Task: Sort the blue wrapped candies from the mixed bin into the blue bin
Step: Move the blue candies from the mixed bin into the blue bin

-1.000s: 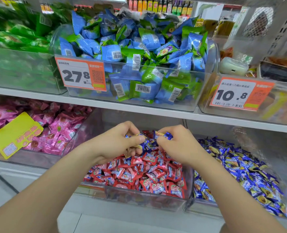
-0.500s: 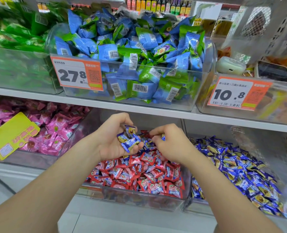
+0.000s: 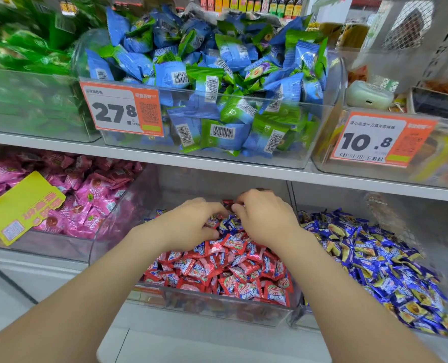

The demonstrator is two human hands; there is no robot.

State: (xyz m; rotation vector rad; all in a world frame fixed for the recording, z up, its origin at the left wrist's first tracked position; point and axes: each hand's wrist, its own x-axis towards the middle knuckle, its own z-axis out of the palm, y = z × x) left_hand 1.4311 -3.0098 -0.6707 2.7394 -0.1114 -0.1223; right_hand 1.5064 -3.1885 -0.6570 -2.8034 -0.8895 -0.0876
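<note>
The mixed bin is a clear tub on the lower shelf, full of red wrapped candies with blue wrapped candies at its rear. Both my hands are palm down at the back of this pile. My left hand is curled, and blue wrappers show at its fingertips. My right hand has its fingers bent into the pile; what they touch is hidden. The blue bin, to the right, holds several blue and yellow wrapped candies.
To the left, a clear bin of pink candies carries a yellow tag. The shelf edge overhangs my hands; on it stand a bin of blue-green packets and price tags 27.8 and 10.8.
My left hand, which held blue candies palm up, has turned palm down onto the pile. Both hands have moved deeper toward the back of the mixed bin.
</note>
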